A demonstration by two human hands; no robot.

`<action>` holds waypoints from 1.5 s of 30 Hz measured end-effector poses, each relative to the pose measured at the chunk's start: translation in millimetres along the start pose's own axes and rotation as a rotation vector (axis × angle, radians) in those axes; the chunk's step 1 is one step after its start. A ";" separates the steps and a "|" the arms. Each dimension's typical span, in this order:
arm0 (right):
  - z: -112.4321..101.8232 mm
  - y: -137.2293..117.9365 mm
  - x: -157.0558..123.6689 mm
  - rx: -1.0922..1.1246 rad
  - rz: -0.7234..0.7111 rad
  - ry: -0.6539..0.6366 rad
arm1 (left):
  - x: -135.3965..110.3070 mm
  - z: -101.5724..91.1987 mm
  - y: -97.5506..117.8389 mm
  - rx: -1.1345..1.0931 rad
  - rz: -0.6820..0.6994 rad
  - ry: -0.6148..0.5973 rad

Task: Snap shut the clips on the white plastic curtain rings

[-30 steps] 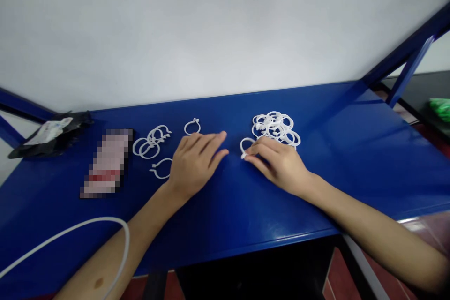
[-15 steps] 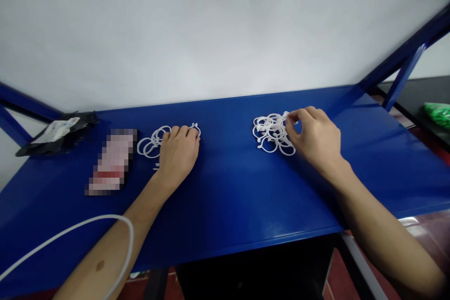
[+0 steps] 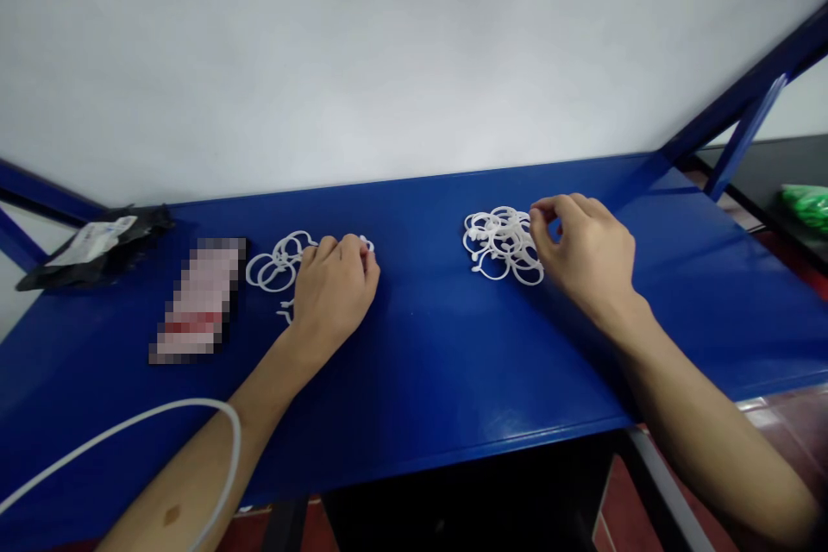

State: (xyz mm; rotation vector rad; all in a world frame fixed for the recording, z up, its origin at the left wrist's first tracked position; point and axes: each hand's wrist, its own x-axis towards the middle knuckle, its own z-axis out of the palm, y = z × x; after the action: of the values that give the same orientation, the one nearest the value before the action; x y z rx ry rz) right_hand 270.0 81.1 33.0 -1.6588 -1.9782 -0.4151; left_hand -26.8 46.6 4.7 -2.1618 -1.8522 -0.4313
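A heap of white plastic rings (image 3: 501, 243) lies on the blue table (image 3: 440, 354) to the right of centre. My right hand (image 3: 586, 254) rests at the heap's right edge, thumb and fingers curled against the outer rings. A smaller group of white rings (image 3: 277, 263) lies left of centre. My left hand (image 3: 336, 289) sits over that group's right side, fingers bent down on a single ring whose tip shows past the knuckles. Whether either hand has a ring pinched is hidden by the fingers.
A blurred pink packet (image 3: 197, 297) lies left of the small ring group. A black pouch with a white label (image 3: 97, 246) sits at the far left corner. A white cable (image 3: 129, 431) loops over my left forearm. Blue frame struts (image 3: 743, 134) rise at the right.
My right hand put its single ring back and moved up-right to the heap's right edge. My left hand slid back and left onto the single ring by the small group.
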 end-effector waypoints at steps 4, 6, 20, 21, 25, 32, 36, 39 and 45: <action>-2.6 -12.4 -6.8 0.230 -0.190 0.045 | -5.0 -7.8 9.1 -0.307 0.107 0.005; -3.4 -24.5 -15.4 0.404 -0.322 -0.018 | -8.3 -14.1 15.5 -0.500 0.183 -0.030; 3.5 -55.0 -43.2 1.043 -0.351 -0.416 | -19.4 -23.3 34.5 -0.931 0.140 -0.170; 3.1 -54.6 -42.4 1.053 -0.327 -0.422 | -19.2 -22.7 34.0 -0.925 0.128 -0.191; 3.5 -54.0 -40.8 1.087 -0.243 -0.464 | -18.2 -20.1 32.4 -0.982 0.056 -0.267; 7.4 -52.3 -45.3 1.033 -0.379 -0.375 | -12.0 -19.2 31.3 -1.315 -0.231 -0.368; 6.4 -52.0 -44.9 1.034 -0.400 -0.309 | -10.9 -19.7 32.5 -1.325 -0.242 -0.399; 5.0 -52.2 -42.8 1.029 -0.385 -0.274 | -14.0 -18.4 33.8 -1.217 -0.171 -0.345; 4.6 -52.0 -42.6 1.038 -0.357 -0.296 | -22.2 -12.9 35.5 -0.811 0.205 -0.143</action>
State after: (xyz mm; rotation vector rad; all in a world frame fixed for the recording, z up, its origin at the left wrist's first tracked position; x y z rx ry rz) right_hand 223.4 38.3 10.0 -0.7266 -2.1096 0.6895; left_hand 4.4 16.1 7.8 -2.9142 -1.6596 -1.1671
